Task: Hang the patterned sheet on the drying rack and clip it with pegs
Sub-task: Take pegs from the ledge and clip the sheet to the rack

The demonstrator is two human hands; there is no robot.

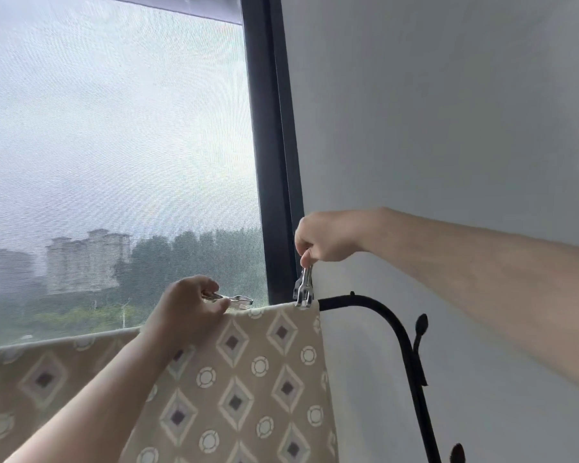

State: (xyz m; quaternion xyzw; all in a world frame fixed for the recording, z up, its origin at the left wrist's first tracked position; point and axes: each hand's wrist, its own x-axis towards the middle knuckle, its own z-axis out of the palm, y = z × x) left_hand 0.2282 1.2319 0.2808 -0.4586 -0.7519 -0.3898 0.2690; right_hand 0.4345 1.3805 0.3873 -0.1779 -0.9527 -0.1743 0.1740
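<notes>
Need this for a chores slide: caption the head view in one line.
Right hand pinches a metal peg onto the patterned sheet on the black rack; left hand holds a second peg.

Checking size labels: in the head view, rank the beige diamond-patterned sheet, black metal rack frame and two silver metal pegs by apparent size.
1. Beige diamond-patterned sheet
2. Black metal rack frame
3. Tied: silver metal upright peg in right hand and flat peg in left hand look alike.
</notes>
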